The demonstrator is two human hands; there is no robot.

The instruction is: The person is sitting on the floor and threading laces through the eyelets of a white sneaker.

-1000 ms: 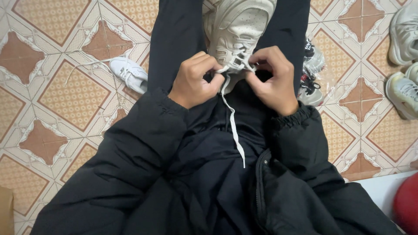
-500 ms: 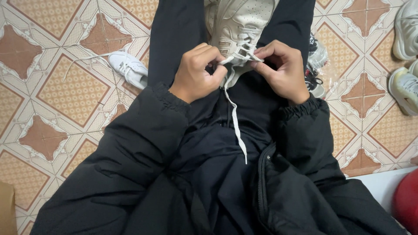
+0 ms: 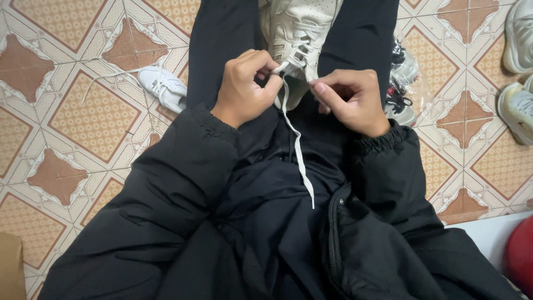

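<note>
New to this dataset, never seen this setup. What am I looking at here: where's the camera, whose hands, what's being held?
There is no machine: a person wears one camera on the head, looking down at their own lap and hands. The left hand pinches a white shoelace with its fingers at the top of a pale sneaker held between the legs. The right hand is curled beside the shoe's laces; whether it grips one I cannot tell. The lace's loose end hangs over the black jacket. Other shoes lie on the patterned tile floor.
</note>
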